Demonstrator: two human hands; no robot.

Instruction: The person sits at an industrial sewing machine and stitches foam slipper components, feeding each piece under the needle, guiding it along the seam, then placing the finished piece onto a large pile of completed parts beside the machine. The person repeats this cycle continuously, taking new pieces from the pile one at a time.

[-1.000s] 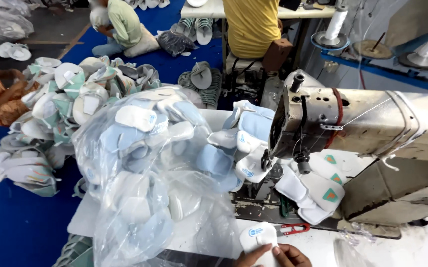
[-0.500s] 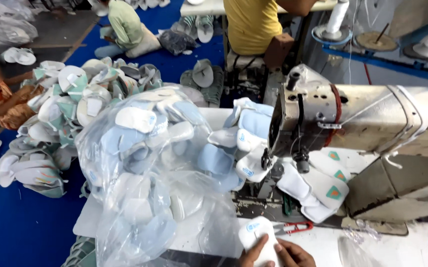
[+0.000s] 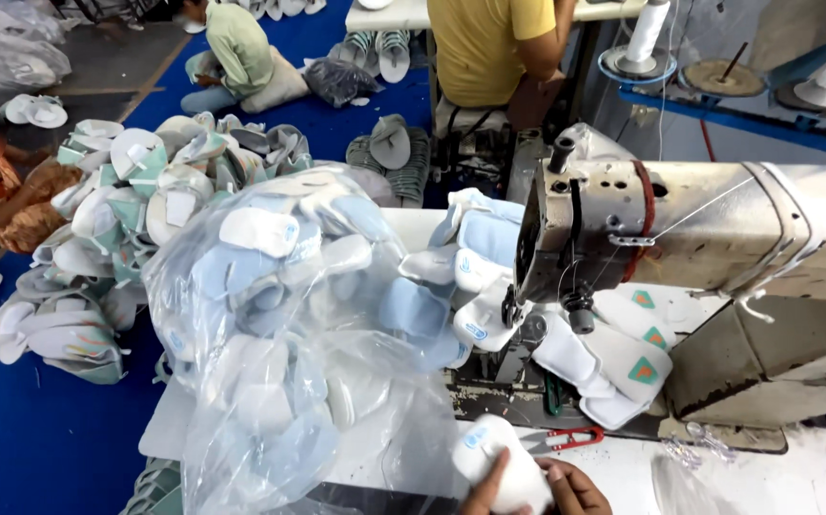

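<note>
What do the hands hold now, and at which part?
A white padded piece, gripped at its lower end by both hands: left, right.

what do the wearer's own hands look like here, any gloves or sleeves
Only the fingers and part of both hands show at the bottom edge of the head view. The left hand and right hand are bare: no gloves, and no rings visible. No sleeve or wristwatch is in view, as the wrists are cut off by the frame.
</note>
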